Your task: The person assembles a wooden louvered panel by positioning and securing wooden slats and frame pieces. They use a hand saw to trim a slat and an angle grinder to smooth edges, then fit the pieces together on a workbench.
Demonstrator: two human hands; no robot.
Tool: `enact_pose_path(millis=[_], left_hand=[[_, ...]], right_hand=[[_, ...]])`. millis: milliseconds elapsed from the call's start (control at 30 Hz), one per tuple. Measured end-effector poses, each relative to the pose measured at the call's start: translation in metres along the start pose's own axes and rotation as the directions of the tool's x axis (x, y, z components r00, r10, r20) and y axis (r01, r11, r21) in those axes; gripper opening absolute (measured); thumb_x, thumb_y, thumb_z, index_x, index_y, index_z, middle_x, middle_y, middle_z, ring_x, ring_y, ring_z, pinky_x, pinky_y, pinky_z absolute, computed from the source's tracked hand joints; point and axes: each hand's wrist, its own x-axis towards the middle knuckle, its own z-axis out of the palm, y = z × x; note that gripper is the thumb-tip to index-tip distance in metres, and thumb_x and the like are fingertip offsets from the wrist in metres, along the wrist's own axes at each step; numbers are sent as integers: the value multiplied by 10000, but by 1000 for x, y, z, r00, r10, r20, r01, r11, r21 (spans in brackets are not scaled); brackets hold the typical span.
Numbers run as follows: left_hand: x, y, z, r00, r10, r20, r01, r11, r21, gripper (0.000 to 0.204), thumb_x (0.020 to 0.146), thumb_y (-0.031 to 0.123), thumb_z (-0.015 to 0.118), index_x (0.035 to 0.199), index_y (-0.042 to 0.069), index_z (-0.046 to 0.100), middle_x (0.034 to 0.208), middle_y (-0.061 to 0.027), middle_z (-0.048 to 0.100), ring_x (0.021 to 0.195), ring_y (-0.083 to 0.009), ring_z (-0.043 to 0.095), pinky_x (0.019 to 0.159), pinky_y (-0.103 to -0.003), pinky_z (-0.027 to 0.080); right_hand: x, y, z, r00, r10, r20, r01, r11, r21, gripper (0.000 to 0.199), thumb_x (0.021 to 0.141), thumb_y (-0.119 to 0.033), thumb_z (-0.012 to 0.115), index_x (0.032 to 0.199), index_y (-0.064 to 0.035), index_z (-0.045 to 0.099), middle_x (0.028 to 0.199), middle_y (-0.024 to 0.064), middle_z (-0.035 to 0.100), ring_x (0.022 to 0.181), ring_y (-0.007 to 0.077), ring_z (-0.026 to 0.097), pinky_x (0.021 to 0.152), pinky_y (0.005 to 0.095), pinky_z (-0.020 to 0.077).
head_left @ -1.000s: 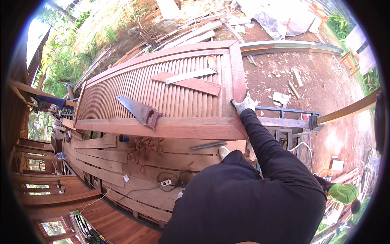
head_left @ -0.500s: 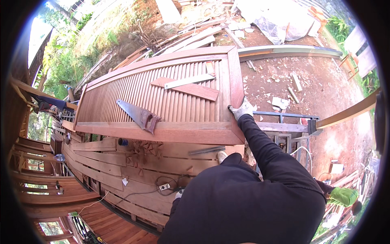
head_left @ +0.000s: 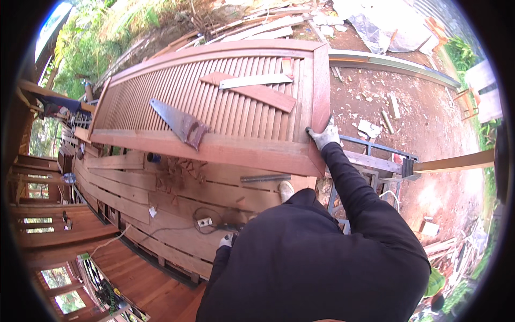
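In the head view, the right hand [head_left: 323,136] — in a pale grey work glove at the end of a black sleeve — reaches out and rests on the right edge of a large reddish-brown slatted wooden shutter panel [head_left: 214,102], its fingers curled over the frame near the lower right corner. The panel lies flat, raised above the plank decking [head_left: 134,188], and spans most of the upper picture. On its slats, near the front rail, lies a rusty handsaw with a dark handle [head_left: 179,123], blade pointing up and left. Farther back, a short reddish board [head_left: 252,91] lies across the slats with a thin pale grey strip [head_left: 255,81] on top of it.

The left hand [head_left: 226,241], also gloved, shows only partly at the edge of the black-clad torso, low over the decking beside a dark cable [head_left: 177,228]; whether it grips anything I cannot tell. To the right of the panel, a blue metal frame [head_left: 375,146] stands on bare red earth [head_left: 429,118] strewn with wood scraps.
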Motion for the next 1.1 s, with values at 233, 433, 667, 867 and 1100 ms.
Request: enact_pose_path(millis=[233, 433, 667, 867, 1100], left_hand=[[-27, -19, 57, 990, -137, 6, 133, 945, -299, 563, 931, 586, 523, 1145, 97, 703, 1145, -199, 692, 1100, -372, 646, 906, -432, 506], [-33, -21, 71, 987, -156, 23, 156, 948, -276, 543, 937, 563, 538, 1129, 83, 703, 1126, -196, 699, 1075, -360, 658, 891, -428, 513], [-14, -16, 24, 992, -121, -26, 110, 959, -261, 520, 943, 536, 556, 1109, 66, 703, 1103, -192, 707, 1046, -346, 672, 874, -424, 521], [3, -12, -3, 989, -126, -74, 101, 956, -276, 502, 949, 513, 571, 1093, 52, 703, 1083, -189, 714, 1021, -334, 685, 859, -420, 528], [16, 0, 16, 997, -72, -32, 72, 997, -3, 504, 963, 519, 530, 1098, 65, 703, 1123, -204, 699, 1073, -385, 659, 888, -442, 518]], right_hand=[[10, 15, 6, 1000, -6, 20, 7, 998, -55, 1252, 770, -720, 671, 1530, 124, 144, 1489, 302, 423, 1412, 363, 408, 1221, 472, 163], [10, 11, 6, 1000, 15, 6, -15, 1000, -27, 1242, 766, -697, 690, 1529, 124, 154, 1491, 297, 424, 1412, 357, 411, 1223, 442, 163], [9, 6, 8, 1000, 25, 2, -25, 999, -35, 1220, 757, -692, 694, 1519, 125, 203, 1519, 279, 397, 1428, 329, 396, 1231, 476, 127], [11, 16, 15, 1000, -13, -22, 13, 1000, 7, 1208, 761, -705, 675, 1521, 115, 217, 1531, 244, 396, 1448, 312, 363, 1225, 531, 107], [11, 12, 7, 999, -19, 30, 21, 999, -46, 1215, 776, -712, 665, 1530, 112, 188, 1554, 250, 355, 1466, 329, 318, 1228, 507, 117]])
